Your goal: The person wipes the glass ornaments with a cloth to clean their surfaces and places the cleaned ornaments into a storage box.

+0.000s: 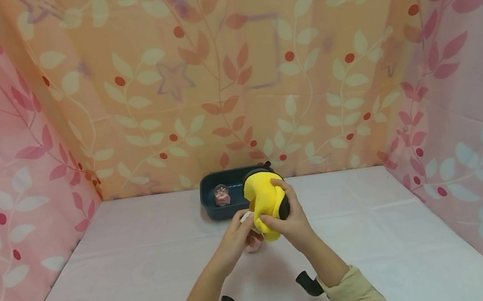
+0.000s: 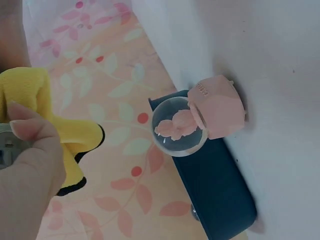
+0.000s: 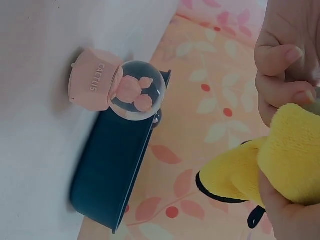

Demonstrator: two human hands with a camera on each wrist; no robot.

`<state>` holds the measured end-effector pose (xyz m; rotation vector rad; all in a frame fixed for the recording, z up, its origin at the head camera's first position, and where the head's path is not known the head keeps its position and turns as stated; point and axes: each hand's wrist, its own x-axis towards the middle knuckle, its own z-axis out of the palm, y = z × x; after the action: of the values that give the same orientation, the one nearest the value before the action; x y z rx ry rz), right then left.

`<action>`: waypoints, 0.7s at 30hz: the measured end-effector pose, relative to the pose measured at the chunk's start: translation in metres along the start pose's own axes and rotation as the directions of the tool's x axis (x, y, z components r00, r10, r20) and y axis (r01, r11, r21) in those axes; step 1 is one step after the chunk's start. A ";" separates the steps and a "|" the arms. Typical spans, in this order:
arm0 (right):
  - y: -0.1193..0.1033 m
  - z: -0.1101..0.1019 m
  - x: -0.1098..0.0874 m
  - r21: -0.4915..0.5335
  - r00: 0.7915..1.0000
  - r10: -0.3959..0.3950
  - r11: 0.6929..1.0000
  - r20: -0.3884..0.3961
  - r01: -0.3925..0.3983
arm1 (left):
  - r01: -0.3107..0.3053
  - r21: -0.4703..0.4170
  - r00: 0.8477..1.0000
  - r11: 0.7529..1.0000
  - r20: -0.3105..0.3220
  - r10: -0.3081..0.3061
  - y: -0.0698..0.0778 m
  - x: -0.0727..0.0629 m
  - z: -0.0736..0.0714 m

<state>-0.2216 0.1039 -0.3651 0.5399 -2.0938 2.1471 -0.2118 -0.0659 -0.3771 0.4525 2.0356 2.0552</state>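
Two things are held above the surface (image 1: 148, 279): the right hand's (image 1: 296, 222) fingers grip a yellow plush toy (image 1: 259, 189), the left hand's (image 1: 232, 240) pinch a pale object (image 2: 7, 149) beside it. One ornament (image 1: 222, 195) is already inside the blue box (image 1: 227, 214); a pink globe ornament (image 2: 220, 107) stands outside. The work seems midway, the plush not yet put down

Blue tray (image 1: 220, 214) partly hidden behind yellow plush (image 1: 265, 190), pale object (image 1: 245, 216) mostly covered
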 end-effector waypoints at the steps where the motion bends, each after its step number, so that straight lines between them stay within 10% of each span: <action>1: 0.000 0.000 0.000 -0.002 1.000 -0.006 1.000 -0.017 0.006 | -0.004 0.001 1.000 1.000 0.005 0.004 0.000 0.000 0.001; 21: 0.000 -0.002 0.011 0.228 0.956 0.067 0.974 -0.286 0.000 | 0.023 -0.302 0.985 0.953 0.170 0.030 -0.006 -0.001 -0.005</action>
<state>-0.2318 0.1043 -0.3615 0.1868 -1.7300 2.3321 -0.2128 -0.0708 -0.3833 0.5540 1.5879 2.1951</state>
